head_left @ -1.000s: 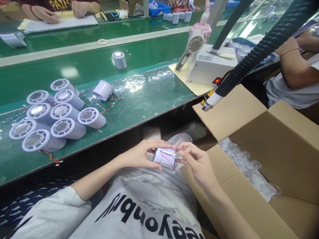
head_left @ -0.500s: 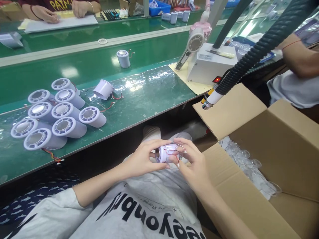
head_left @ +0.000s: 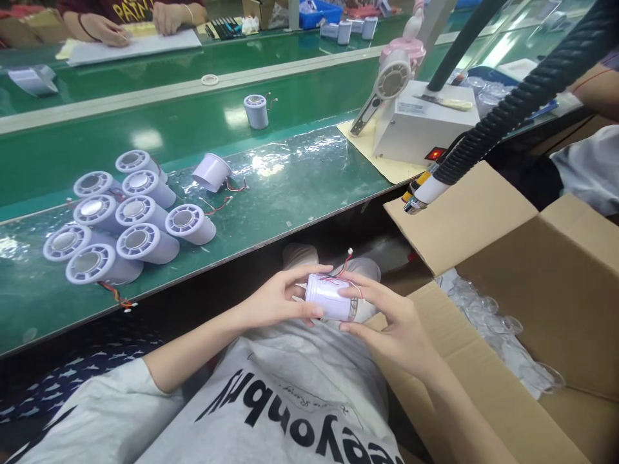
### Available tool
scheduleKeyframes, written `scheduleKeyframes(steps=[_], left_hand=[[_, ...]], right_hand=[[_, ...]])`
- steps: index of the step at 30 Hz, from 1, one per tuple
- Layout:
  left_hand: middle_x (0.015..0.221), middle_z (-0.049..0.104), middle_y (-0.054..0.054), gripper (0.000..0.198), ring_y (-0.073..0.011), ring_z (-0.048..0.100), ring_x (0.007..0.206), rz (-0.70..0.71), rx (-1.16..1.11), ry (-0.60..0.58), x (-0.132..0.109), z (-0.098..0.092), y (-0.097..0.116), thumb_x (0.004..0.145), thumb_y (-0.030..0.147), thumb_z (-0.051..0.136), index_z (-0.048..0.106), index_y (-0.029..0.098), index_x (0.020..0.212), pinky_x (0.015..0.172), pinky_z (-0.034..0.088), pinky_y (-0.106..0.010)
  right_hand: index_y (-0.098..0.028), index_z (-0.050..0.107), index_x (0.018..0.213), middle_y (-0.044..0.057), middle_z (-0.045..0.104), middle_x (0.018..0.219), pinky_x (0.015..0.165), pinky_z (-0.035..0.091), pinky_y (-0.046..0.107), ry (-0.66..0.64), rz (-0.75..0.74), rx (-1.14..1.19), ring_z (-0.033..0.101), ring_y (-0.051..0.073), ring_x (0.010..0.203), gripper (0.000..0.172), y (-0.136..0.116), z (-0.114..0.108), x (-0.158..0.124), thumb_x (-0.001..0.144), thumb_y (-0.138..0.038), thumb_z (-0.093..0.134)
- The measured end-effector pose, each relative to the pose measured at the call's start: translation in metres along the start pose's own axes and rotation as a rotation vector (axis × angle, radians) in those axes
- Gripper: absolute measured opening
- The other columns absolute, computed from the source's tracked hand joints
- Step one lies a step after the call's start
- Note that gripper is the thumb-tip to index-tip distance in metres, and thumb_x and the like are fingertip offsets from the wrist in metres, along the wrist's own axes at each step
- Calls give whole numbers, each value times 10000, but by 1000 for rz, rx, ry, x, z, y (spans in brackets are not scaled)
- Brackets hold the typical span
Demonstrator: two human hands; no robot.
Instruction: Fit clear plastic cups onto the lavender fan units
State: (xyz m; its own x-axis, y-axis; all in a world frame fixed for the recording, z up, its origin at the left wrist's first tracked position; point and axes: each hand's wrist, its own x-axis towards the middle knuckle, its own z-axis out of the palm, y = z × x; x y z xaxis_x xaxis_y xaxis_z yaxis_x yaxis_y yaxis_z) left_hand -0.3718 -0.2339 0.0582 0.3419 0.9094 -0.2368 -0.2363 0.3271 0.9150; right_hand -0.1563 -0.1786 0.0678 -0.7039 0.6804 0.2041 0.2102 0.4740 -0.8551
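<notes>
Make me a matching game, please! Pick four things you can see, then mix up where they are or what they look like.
Things:
1. Lilac cylinder above the lap
2. Cardboard box
3. Thick hose
4. Small light on the pale machine

Places, colours and states:
A. Black and ridged
B. Glowing red
C. Held between the left hand and right hand
D. Open, with clear plastic pieces inside

Right pairs:
1-C
2-D
3-A
4-B
</notes>
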Motion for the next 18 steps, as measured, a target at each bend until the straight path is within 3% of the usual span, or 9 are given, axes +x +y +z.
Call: scheduleKeyframes(steps=[6, 10, 18], left_hand=[[1328, 467, -43, 733, -211, 490, 1166, 182, 273, -66, -2, -1, 7, 636, 171, 757, 446, 329, 1280, 955, 446, -319], [1341, 456, -44, 706, -205, 477, 1184, 213, 264, -78, -3, 1, 9, 653, 148, 740, 454, 319, 1276, 963, 448, -311], [1244, 539, -60, 631, -199, 569, 1047, 55, 152, 3, -5, 3, 7, 686, 206, 723, 475, 280, 1262, 852, 515, -307]], right_hand=[[-267, 565, 1061, 45, 552, 1240, 915, 497, 390, -47, 118, 119, 529, 243, 1126, 408, 2, -4, -5, 691, -263, 736], [-274, 551, 1088, 31, 587, 1177, 878, 526, 356, -52, 180, 228, 558, 221, 1075, 447, 0, -6, -4, 685, -238, 741], [-270, 540, 1166, 47, 564, 1224, 931, 506, 387, -22, 197, 374, 518, 237, 1143, 524, 5, 2, -9, 688, -188, 737]])
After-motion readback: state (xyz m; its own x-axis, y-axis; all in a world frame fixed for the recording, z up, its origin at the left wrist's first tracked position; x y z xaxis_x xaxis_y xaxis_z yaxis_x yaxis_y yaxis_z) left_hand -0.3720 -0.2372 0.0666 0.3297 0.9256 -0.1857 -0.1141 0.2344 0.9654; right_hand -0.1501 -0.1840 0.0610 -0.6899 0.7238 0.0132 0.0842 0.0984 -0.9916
